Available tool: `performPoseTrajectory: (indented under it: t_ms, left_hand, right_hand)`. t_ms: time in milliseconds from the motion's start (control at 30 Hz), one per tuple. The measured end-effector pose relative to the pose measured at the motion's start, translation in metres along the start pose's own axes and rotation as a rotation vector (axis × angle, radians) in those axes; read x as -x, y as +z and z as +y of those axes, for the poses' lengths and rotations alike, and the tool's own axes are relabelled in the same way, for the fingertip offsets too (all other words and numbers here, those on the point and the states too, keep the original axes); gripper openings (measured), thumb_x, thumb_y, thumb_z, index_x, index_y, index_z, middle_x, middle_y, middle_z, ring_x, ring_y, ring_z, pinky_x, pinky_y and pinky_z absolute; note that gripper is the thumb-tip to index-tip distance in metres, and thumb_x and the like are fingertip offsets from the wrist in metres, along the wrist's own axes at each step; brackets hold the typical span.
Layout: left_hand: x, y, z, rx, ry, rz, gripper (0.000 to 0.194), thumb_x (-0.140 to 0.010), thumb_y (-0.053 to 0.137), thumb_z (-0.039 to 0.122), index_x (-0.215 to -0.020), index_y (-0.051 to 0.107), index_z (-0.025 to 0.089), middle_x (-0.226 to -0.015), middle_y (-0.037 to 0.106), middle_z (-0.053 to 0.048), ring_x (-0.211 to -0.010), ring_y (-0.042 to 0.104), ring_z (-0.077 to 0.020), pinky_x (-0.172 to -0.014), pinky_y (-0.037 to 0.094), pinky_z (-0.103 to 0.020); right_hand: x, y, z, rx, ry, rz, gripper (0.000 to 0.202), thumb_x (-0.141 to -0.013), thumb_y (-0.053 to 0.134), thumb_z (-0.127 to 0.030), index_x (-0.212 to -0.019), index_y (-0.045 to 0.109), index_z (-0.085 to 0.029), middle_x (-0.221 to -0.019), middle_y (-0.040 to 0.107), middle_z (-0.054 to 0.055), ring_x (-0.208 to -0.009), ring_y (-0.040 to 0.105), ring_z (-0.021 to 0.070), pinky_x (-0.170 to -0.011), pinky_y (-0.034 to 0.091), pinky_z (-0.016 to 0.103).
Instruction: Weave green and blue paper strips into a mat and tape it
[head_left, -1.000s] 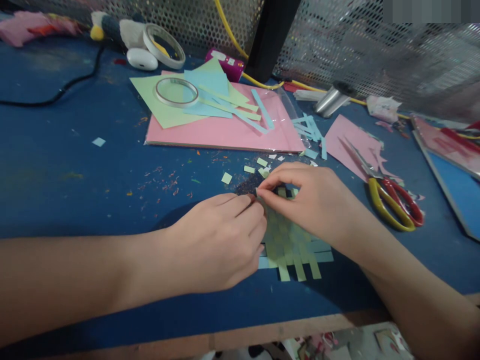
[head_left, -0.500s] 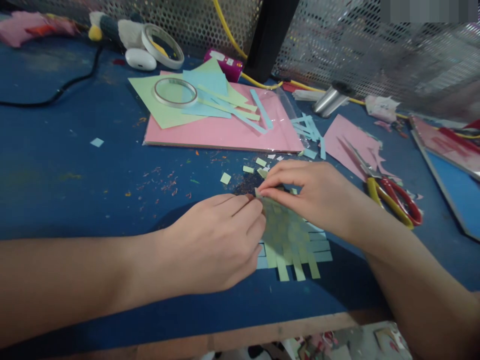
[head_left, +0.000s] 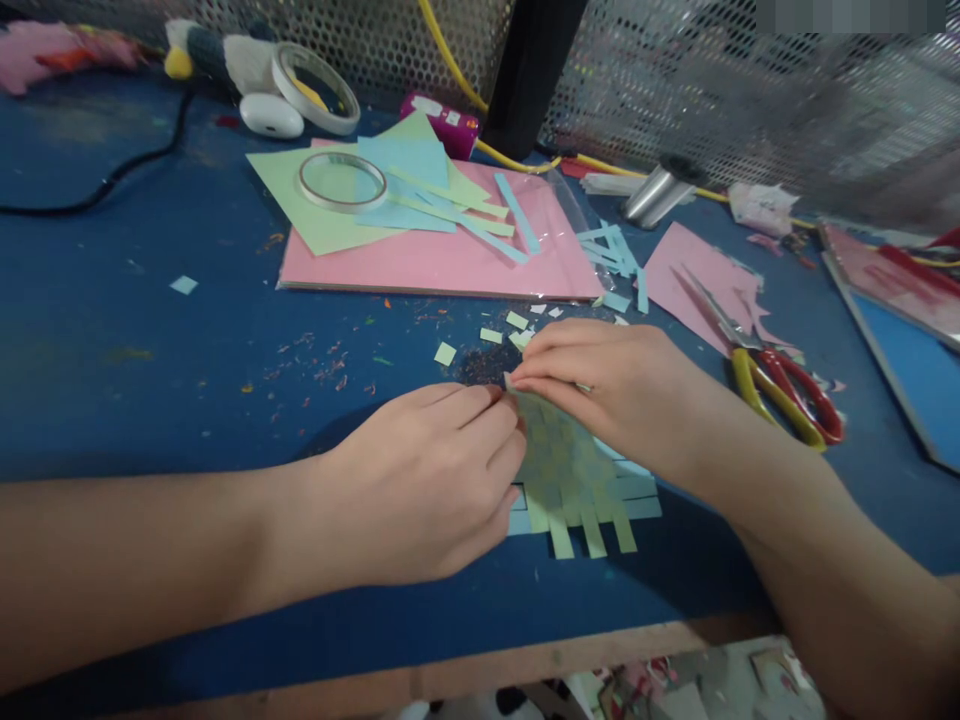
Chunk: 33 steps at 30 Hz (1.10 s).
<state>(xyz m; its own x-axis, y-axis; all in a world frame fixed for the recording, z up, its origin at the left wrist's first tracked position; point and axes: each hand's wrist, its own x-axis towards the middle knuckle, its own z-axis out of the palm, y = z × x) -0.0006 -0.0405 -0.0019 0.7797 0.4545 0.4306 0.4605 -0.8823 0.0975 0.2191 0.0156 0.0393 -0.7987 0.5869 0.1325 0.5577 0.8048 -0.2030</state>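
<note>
A woven piece of green and light blue paper strips lies on the blue table, its loose strip ends pointing toward the front edge and to the right. My left hand is closed at the upper left corner of the weave and covers its left side. My right hand pinches the top edge of the same weave, thumb and fingers together, close to the left fingertips. A small pale tip of paper shows between the two hands. Small green paper scraps lie just beyond the hands.
Scissors with red and yellow handles lie right, by pink paper. Behind are a pink paper pack, a tape ring, blue strips and a metallic roll. A black post stands at the back.
The whole view has shifted slightly. My right hand's fingers lie a little flatter and closer together over the weave's top edge; my left hand keeps nearly the same pose.
</note>
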Motion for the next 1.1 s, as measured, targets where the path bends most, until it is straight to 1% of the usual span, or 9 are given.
performPoseTrajectory:
  t_ms: [167, 400, 500, 633, 700, 800, 933, 1000, 1100]
  left_hand:
    - [0.0, 0.0, 0.0, -0.008, 0.002, 0.014, 0.037, -0.103, 0.046, 0.026, -0.109, 0.076, 0.005, -0.107, 0.077, -0.017, -0.097, 0.072, -0.0323, -0.08, 0.062, -0.045]
    - [-0.001, 0.001, 0.001, -0.01, -0.003, 0.023, 0.037, -0.103, 0.046, 0.026, -0.109, 0.076, 0.004, -0.109, 0.077, -0.017, -0.097, 0.072, -0.0315, -0.081, 0.062, -0.044]
    - [-0.001, 0.0, 0.0, -0.004, -0.006, 0.018, 0.037, -0.103, 0.048, 0.027, -0.11, 0.075, 0.004, -0.11, 0.076, -0.017, -0.099, 0.072, -0.0316, -0.084, 0.062, -0.044]
    - [0.001, 0.0, 0.001, -0.012, -0.006, 0.026, 0.036, -0.103, 0.047, 0.027, -0.112, 0.074, 0.004, -0.111, 0.077, -0.016, -0.103, 0.072, -0.0316, -0.09, 0.061, -0.044]
    - [0.001, 0.0, 0.001, -0.016, -0.004, 0.032, 0.037, -0.103, 0.047, 0.027, -0.113, 0.074, 0.004, -0.112, 0.077, -0.016, -0.105, 0.071, -0.0317, -0.092, 0.061, -0.044]
    - [0.001, 0.0, 0.001, -0.015, -0.004, 0.027, 0.037, -0.104, 0.046, 0.027, -0.113, 0.074, 0.004, -0.112, 0.077, -0.017, -0.106, 0.071, -0.0318, -0.092, 0.061, -0.044]
    - [0.0, 0.0, 0.001, -0.016, 0.002, 0.019, 0.038, -0.104, 0.046, 0.027, -0.114, 0.074, 0.003, -0.112, 0.077, -0.016, -0.106, 0.071, -0.032, -0.092, 0.061, -0.044]
    - [0.0, 0.001, 0.001, -0.014, -0.002, 0.019, 0.038, -0.104, 0.046, 0.027, -0.113, 0.075, 0.004, -0.112, 0.077, -0.016, -0.105, 0.071, -0.0319, -0.091, 0.062, -0.044]
    - [0.0, 0.001, 0.001, -0.011, -0.004, 0.012, 0.038, -0.104, 0.046, 0.027, -0.112, 0.075, 0.004, -0.11, 0.077, -0.016, -0.103, 0.072, -0.0321, -0.089, 0.062, -0.045]
  right_hand:
    - [0.002, 0.001, 0.005, 0.045, -0.084, -0.006, 0.032, -0.106, 0.049, -0.019, -0.093, 0.078, -0.011, -0.1, 0.076, 0.015, -0.089, 0.07, 0.0251, -0.077, 0.052, 0.037]
    - [0.003, 0.006, 0.012, -0.033, -0.103, 0.02, 0.03, -0.105, 0.051, -0.022, -0.096, 0.077, -0.009, -0.1, 0.074, 0.016, -0.094, 0.068, 0.0259, -0.081, 0.052, 0.038]
    - [0.002, 0.008, 0.014, -0.048, -0.085, 0.021, 0.03, -0.105, 0.05, -0.021, -0.097, 0.076, -0.008, -0.1, 0.073, 0.016, -0.094, 0.068, 0.0263, -0.081, 0.053, 0.039]
    - [0.005, 0.003, 0.017, -0.062, -0.089, -0.035, 0.028, -0.106, 0.048, -0.02, -0.102, 0.074, -0.012, -0.105, 0.072, 0.013, -0.097, 0.066, 0.0234, -0.085, 0.053, 0.037]
    - [0.007, -0.001, 0.019, -0.039, -0.111, -0.063, 0.026, -0.106, 0.048, -0.019, -0.105, 0.074, -0.014, -0.107, 0.071, 0.012, -0.099, 0.065, 0.0225, -0.088, 0.052, 0.036]
    - [0.009, -0.003, 0.02, 0.034, -0.158, -0.058, 0.026, -0.107, 0.048, -0.021, -0.105, 0.073, -0.016, -0.105, 0.072, 0.01, -0.098, 0.065, 0.0235, -0.088, 0.053, 0.038]
    - [0.009, -0.002, 0.017, 0.154, -0.219, -0.078, 0.027, -0.106, 0.046, -0.016, -0.103, 0.073, -0.013, -0.106, 0.073, 0.012, -0.101, 0.064, 0.0256, -0.089, 0.054, 0.04]
    - [0.009, 0.0, 0.015, 0.198, -0.248, -0.08, 0.024, -0.105, 0.049, -0.013, -0.101, 0.073, -0.012, -0.105, 0.074, 0.013, -0.099, 0.063, 0.0261, -0.088, 0.055, 0.041]
    - [0.008, 0.002, 0.013, 0.254, -0.282, -0.052, 0.02, -0.102, 0.054, -0.011, -0.097, 0.073, -0.011, -0.102, 0.075, 0.013, -0.092, 0.065, 0.0267, -0.079, 0.056, 0.041]
